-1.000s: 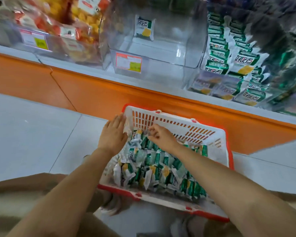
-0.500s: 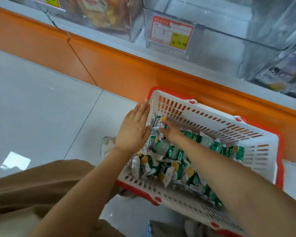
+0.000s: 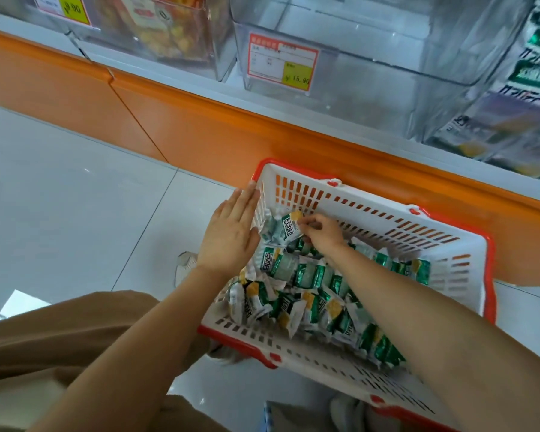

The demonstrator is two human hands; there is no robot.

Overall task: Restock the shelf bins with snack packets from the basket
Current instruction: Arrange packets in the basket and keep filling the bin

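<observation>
since each snack packet [image 3: 289,227] looks light, crinkly and slick, we pinch its edge with our right hand [image 3: 321,233], the left hand [image 3: 231,235] spread flat against the basket [image 3: 371,207].

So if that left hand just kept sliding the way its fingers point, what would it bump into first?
Probably the basket's red corner rim: the left hand lies flat, fingertips nearly touching it. Beyond that stands the orange shelf base; depth is hard to judge.

We see a slotted matt plastic basket [image 3: 387,219], shiny crinkled foil packets [image 3: 309,272], clear glossy plastic bins [image 3: 387,67], a paper price tag [image 3: 282,65] and polished floor tiles [image 3: 60,198].
</observation>
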